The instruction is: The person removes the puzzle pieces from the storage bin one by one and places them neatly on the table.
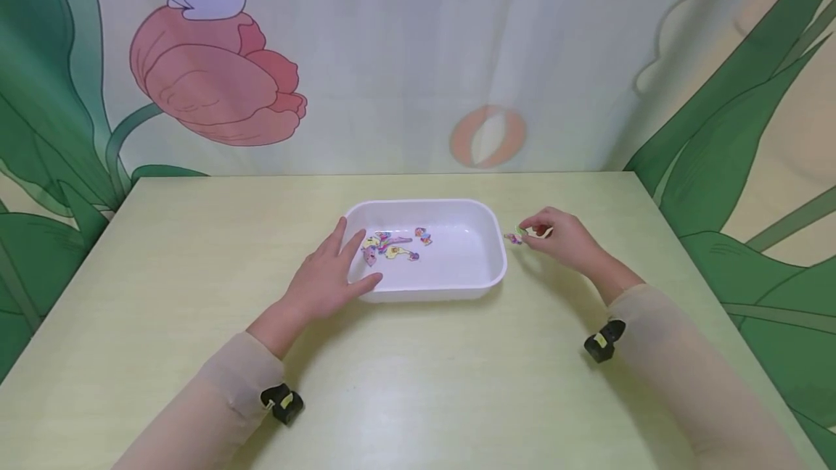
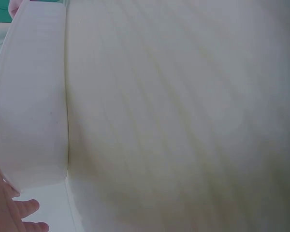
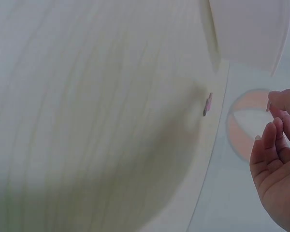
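A white tray [image 1: 457,260] stands on the table with several small colourful cut-out pieces [image 1: 400,253] lying toward its left side. My left hand [image 1: 329,274] rests at the tray's left end, fingers spread over the rim and thumb over the front edge. Just beyond the right end, my right hand [image 1: 555,238] pinches a small piece with a green edge [image 1: 520,230] between thumb and fingertip, mostly hidden by the fingers. Below those fingertips, a small purple-pink piece [image 1: 512,238] lies on the table; the right wrist view shows this piece [image 3: 208,104] apart from the hand.
The pale wooden table [image 1: 392,390] ends at a far edge against a curtain [image 1: 392,56] printed with a flower and a ball. Black wrist cameras [image 1: 283,403] sit on both sleeves. Printed green leaves flank the table.
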A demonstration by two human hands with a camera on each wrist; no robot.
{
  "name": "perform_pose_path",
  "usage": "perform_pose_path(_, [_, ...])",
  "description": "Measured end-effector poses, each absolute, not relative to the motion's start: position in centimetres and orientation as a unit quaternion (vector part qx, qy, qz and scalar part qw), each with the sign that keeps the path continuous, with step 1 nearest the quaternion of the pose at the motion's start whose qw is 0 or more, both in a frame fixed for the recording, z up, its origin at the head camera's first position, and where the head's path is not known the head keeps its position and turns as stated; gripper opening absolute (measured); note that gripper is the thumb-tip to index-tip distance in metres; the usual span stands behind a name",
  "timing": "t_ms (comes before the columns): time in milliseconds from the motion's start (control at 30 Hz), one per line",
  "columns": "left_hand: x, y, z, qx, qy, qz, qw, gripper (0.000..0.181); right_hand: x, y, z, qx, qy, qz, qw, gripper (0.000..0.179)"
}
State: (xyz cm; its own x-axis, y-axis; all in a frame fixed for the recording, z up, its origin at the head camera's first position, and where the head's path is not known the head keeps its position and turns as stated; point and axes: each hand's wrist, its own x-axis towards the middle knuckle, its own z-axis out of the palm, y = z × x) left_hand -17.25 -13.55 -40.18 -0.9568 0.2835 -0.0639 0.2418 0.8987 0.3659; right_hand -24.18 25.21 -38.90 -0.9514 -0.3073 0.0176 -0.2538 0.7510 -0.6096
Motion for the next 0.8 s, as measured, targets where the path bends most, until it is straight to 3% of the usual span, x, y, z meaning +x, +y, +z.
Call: perform_pose_path(800, [-17.2,-13.5,-40.3,0.137,0.972,0.185,0.053,0.085,-25.9,27.7,-41.0,-0.052,0.942,-0.309,0.123,0.029])
